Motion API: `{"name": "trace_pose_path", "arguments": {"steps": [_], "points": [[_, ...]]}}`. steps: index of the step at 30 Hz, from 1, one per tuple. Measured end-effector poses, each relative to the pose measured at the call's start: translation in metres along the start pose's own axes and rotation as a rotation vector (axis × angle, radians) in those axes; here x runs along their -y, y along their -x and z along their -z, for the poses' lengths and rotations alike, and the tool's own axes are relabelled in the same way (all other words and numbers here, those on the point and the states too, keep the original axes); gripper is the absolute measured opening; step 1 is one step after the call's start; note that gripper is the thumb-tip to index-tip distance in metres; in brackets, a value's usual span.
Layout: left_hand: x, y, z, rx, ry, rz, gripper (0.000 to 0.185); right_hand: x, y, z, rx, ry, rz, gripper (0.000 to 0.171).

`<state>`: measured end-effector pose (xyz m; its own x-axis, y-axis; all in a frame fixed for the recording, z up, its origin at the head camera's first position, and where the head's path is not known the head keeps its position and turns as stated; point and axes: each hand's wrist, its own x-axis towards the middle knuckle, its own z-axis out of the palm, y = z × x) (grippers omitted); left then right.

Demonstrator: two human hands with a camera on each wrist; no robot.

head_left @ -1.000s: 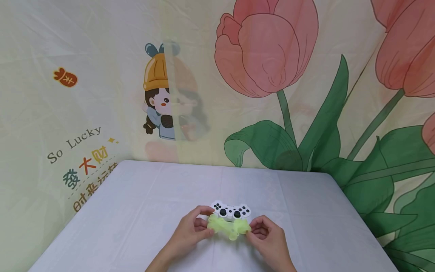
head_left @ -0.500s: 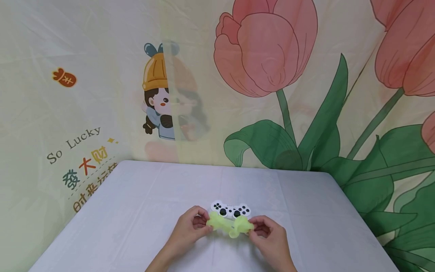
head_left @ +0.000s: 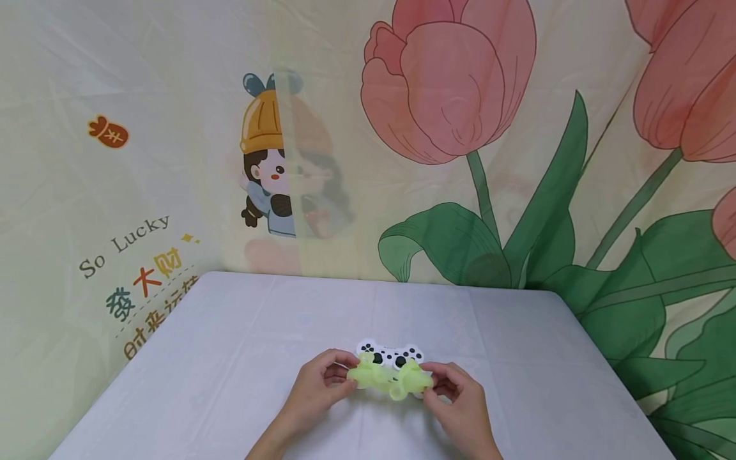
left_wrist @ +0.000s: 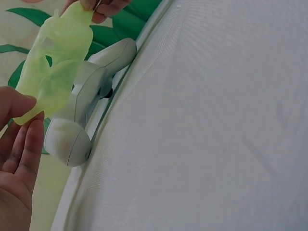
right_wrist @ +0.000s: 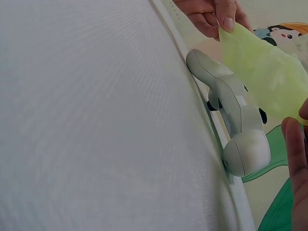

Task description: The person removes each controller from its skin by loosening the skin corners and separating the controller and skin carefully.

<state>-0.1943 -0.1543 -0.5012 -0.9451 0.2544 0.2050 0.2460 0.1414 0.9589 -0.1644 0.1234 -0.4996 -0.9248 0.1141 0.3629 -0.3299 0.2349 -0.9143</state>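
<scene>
A soft, translucent yellow-green silicone controller cover (head_left: pixel 374 378) is stretched between both hands. My left hand (head_left: pixel 322 384) pinches its left end between thumb and fingers, and my right hand (head_left: pixel 460 397) pinches the right end the same way. Just behind it in the head view, a white game controller (head_left: pixel 390 351) with black buttons and sticks lies face up on the table. The cover overlaps the controller's lower part there. In the left wrist view the cover (left_wrist: pixel 57 62) is above the controller (left_wrist: pixel 67 142), whose grips rest on the cloth.
A white cloth (head_left: pixel 276 332) covers the table. Behind it hangs a printed backdrop (head_left: pixel 339 255) with tulips, a cartoon figure and lettering. The table's far edge runs along the backdrop's foot.
Both hands keep hold of the silicone cover. It has been spread slightly wider, its right end moving right, and its lower edge has tipped up, overlapping more of the controller's sticks.
</scene>
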Motion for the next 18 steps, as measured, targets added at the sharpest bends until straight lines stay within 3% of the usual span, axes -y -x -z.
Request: {"name": "trace_pose_path", "arguments": {"steps": [11,18], "points": [[-0.0011,0.0017,0.0006,0.015,-0.041,-0.093,0.040,0.0028,-0.0014,0.0007,0.054,0.001,-0.110,0.054],[0.0016,0.0021,0.0009,0.049,-0.023,-0.139,0.029,0.0049,0.0000,0.0015,0.132,-0.172,-0.151,0.034]]}}
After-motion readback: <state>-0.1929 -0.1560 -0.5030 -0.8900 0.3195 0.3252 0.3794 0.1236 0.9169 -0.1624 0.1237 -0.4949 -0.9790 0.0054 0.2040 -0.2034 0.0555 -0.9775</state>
